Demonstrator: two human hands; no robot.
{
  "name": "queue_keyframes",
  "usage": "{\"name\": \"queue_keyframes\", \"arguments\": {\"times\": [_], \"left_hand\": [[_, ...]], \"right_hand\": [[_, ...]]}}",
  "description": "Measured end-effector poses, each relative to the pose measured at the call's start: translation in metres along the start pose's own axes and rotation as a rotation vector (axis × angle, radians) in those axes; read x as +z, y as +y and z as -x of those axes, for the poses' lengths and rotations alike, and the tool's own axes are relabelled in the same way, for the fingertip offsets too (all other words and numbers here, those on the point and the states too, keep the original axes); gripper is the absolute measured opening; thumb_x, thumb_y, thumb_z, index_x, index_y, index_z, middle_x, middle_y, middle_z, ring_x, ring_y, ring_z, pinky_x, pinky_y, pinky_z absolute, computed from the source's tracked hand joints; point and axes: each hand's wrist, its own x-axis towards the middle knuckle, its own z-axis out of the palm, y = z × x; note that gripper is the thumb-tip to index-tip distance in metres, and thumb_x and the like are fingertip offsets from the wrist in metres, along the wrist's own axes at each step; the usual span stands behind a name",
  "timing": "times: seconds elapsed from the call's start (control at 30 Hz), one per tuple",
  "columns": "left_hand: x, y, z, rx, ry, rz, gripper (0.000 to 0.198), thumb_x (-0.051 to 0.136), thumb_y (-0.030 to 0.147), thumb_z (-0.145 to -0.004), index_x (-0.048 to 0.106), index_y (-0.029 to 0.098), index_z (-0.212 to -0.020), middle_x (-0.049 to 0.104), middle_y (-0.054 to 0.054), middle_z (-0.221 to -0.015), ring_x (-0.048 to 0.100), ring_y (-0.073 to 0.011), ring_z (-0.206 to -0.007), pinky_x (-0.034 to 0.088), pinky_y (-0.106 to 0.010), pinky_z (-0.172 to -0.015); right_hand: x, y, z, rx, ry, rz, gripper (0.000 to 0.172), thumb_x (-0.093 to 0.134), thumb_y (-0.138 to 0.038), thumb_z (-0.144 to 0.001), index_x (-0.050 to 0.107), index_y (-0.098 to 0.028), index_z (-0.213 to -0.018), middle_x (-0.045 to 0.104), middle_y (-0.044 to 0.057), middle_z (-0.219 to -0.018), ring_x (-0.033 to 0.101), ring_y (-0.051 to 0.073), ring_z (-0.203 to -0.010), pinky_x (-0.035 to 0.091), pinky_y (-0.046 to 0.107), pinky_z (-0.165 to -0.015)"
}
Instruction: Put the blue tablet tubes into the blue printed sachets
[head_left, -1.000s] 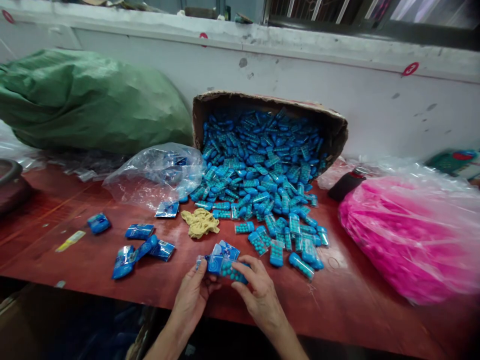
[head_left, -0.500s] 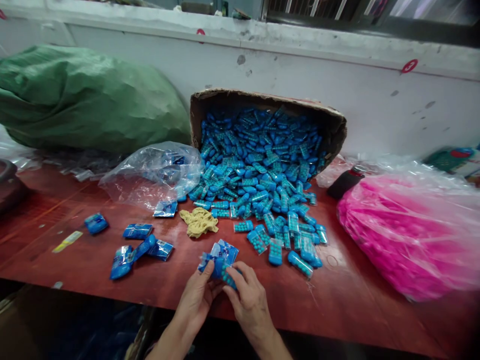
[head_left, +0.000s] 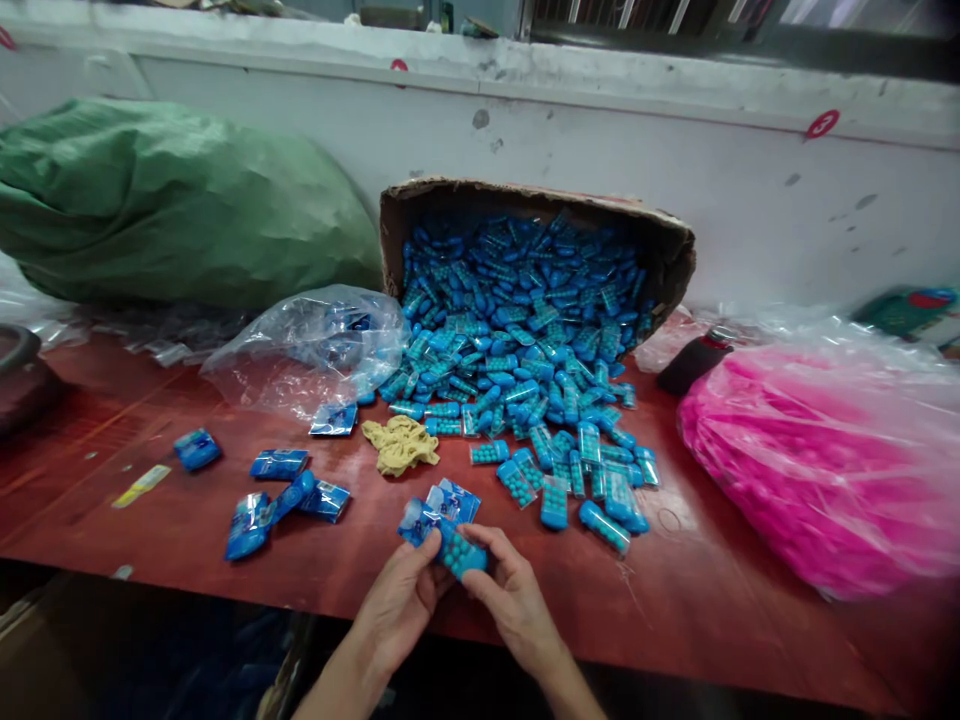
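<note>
Near the table's front edge, my left hand pinches a blue printed card between thumb and fingers. My right hand is closed on a small clear container with a blue end, full of teal beads. The container lies against the card, and the left thumb is at their join; whether the container is partly inside the card is unclear. Just behind lie more blue printed cards. A heap of similar bead containers spills from a cardboard box tipped on its side.
Several blue packets lie at left, near a crumpled yellow glove-like piece and a clear plastic bag. A green sack stands behind. To the right are a bag of pink pieces and a dark bottle.
The bead container has shifted slightly right and shows more of its beaded face. My right fingers have moved to its right side and lower end. The left hand keeps its pinch.
</note>
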Motion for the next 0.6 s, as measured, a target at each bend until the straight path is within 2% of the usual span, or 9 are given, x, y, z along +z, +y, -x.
{"name": "queue_keyframes", "arguments": {"times": [0.13, 0.2, 0.3, 0.37, 0.43, 0.5, 0.6], "left_hand": [[0.008, -0.001, 0.003, -0.017, -0.059, -0.008, 0.005, 0.063, 0.016, -0.07, 0.065, 0.012, -0.072, 0.069, -0.005, -0.071, 0.063, -0.0138, -0.066, 0.048, -0.024, -0.065], [0.01, -0.001, 0.003, -0.019, -0.08, -0.023, 0.007, 0.064, 0.017, -0.069, 0.065, 0.011, -0.073, 0.068, -0.005, -0.07, 0.062, -0.0136, -0.064, 0.048, -0.023, -0.065], [0.011, 0.001, 0.002, 0.018, 0.023, -0.027, 0.01, 0.065, 0.021, -0.07, 0.066, 0.011, -0.072, 0.068, -0.004, -0.067, 0.062, -0.0127, -0.061, 0.048, -0.022, -0.063], [0.01, 0.003, 0.0, 0.025, 0.117, -0.028, 0.009, 0.064, 0.02, -0.07, 0.065, 0.011, -0.068, 0.068, -0.004, -0.065, 0.061, -0.0117, -0.059, 0.049, -0.021, -0.06], [0.01, 0.005, -0.002, -0.008, 0.154, -0.027, 0.007, 0.063, 0.016, -0.07, 0.064, 0.011, -0.066, 0.068, -0.005, -0.065, 0.061, -0.0118, -0.057, 0.05, -0.021, -0.058], [0.009, 0.006, -0.003, -0.048, 0.137, -0.003, 0.006, 0.062, 0.014, -0.071, 0.064, 0.011, -0.067, 0.068, -0.005, -0.066, 0.062, -0.0125, -0.059, 0.051, -0.023, -0.061], [0.008, 0.005, -0.003, -0.077, 0.083, 0.036, 0.007, 0.059, 0.014, -0.074, 0.066, 0.011, -0.073, 0.069, -0.006, -0.072, 0.063, -0.0132, -0.066, 0.051, -0.024, -0.065]], "right_hand": [[0.005, 0.012, 0.003, 0.113, 0.121, -0.068, 0.036, 0.06, -0.017, -0.072, 0.056, -0.02, -0.108, 0.062, 0.003, -0.091, 0.059, 0.018, -0.079, 0.049, 0.029, -0.07], [0.008, 0.013, 0.004, 0.118, 0.151, -0.035, 0.034, 0.059, -0.017, -0.072, 0.057, -0.021, -0.106, 0.062, 0.002, -0.091, 0.058, 0.017, -0.078, 0.049, 0.03, -0.071], [0.009, 0.005, 0.005, 0.058, 0.148, 0.092, 0.035, 0.06, -0.013, -0.071, 0.059, -0.023, -0.104, 0.06, 0.003, -0.096, 0.055, 0.019, -0.089, 0.043, 0.031, -0.082], [0.006, -0.001, 0.005, 0.035, 0.115, 0.134, 0.037, 0.063, -0.012, -0.069, 0.06, -0.024, -0.104, 0.06, 0.002, -0.095, 0.054, 0.019, -0.089, 0.042, 0.031, -0.083], [0.002, -0.004, 0.004, 0.054, 0.054, 0.055, 0.039, 0.065, -0.012, -0.067, 0.061, -0.024, -0.104, 0.06, 0.002, -0.093, 0.054, 0.019, -0.088, 0.042, 0.03, -0.082], [-0.002, -0.003, 0.003, 0.106, -0.029, -0.128, 0.041, 0.066, -0.013, -0.066, 0.062, -0.025, -0.105, 0.059, 0.001, -0.097, 0.054, 0.019, -0.093, 0.041, 0.03, -0.084], [-0.005, 0.003, 0.001, 0.185, -0.105, -0.403, 0.043, 0.068, -0.014, -0.063, 0.062, -0.025, -0.104, 0.06, 0.0, -0.1, 0.056, 0.017, -0.086, 0.046, 0.027, -0.072]]}}
